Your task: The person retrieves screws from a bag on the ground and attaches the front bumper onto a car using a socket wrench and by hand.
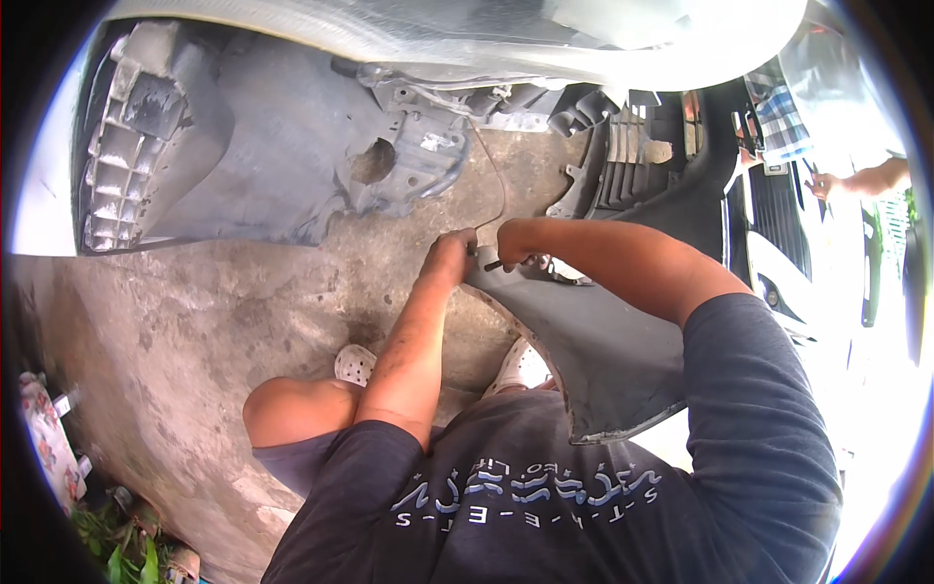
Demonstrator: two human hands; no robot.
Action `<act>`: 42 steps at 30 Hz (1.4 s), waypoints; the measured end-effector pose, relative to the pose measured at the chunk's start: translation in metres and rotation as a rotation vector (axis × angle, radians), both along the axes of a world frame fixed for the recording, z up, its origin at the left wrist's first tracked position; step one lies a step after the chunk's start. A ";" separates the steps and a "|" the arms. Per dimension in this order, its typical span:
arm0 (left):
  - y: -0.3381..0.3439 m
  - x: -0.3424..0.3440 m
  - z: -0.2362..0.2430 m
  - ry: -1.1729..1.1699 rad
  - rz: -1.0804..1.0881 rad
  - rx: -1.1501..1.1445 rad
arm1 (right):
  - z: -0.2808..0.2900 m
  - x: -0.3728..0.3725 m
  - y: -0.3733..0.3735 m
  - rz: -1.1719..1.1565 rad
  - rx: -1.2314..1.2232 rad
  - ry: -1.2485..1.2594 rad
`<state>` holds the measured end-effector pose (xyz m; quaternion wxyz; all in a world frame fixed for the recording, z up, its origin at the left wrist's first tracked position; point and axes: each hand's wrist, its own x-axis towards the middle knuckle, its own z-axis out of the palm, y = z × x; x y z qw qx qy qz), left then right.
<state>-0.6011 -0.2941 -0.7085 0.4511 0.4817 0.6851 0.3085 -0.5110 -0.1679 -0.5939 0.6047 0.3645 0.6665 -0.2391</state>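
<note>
A dark grey car bumper panel (613, 341) with a curved edge lies in front of me, partly under my right forearm. At its narrow pale end, my left hand (449, 257) is closed, its fingers mostly hidden. A thin brown wire (503, 190) runs from the car's underside down toward those fingers. Close beside it, my right hand (522, 241) is closed around a short dark handle-like piece (493, 266), whose other end is hidden. Just right of these fingers, a shiny clear and silver part (564, 271) lies against the panel.
Above hangs the white car body (671, 49), with a grey wheel-arch liner (263, 146) at left. Black slatted grille parts (632, 146) stand at upper right. Another person's hand (827, 185) shows at far right. Plants (126, 540) grow at lower left, beside the concrete floor (214, 360).
</note>
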 end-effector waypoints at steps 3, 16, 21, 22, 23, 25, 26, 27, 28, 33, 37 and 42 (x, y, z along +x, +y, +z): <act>-0.004 -0.009 -0.003 0.052 -0.105 0.044 | 0.005 0.002 0.008 0.048 -0.008 0.018; -0.007 -0.003 0.011 -0.113 0.010 -0.019 | -0.048 0.084 0.031 -0.262 -0.010 0.001; -0.010 -0.006 -0.004 -0.122 -0.019 0.097 | -0.063 0.102 0.041 -0.133 -0.142 0.173; -0.007 -0.004 -0.005 -0.047 -0.050 0.163 | -0.062 0.101 0.036 0.151 -0.176 0.227; -0.014 -0.005 -0.005 0.016 -0.068 0.039 | -0.058 0.087 0.018 0.088 -0.105 0.161; -0.011 -0.005 -0.004 0.030 -0.015 -0.014 | -0.052 0.082 0.013 0.247 -0.052 0.210; -0.008 -0.002 0.000 0.039 0.028 -0.073 | -0.047 0.081 0.011 0.396 -0.004 0.255; -0.006 0.000 0.005 0.031 0.029 -0.071 | -0.043 0.078 0.009 0.398 -0.004 0.247; -0.005 0.002 0.010 -0.015 0.026 -0.060 | -0.039 0.075 0.009 0.220 0.111 0.250; -0.007 -0.006 -0.001 -0.014 -0.030 0.200 | -0.033 0.046 0.009 -0.306 0.206 0.363; -0.002 -0.010 0.006 0.084 -0.054 -0.055 | -0.034 0.029 -0.007 -0.442 0.219 0.369; -0.002 -0.011 0.017 0.072 -0.155 -0.009 | -0.038 0.029 -0.016 -0.753 0.232 0.477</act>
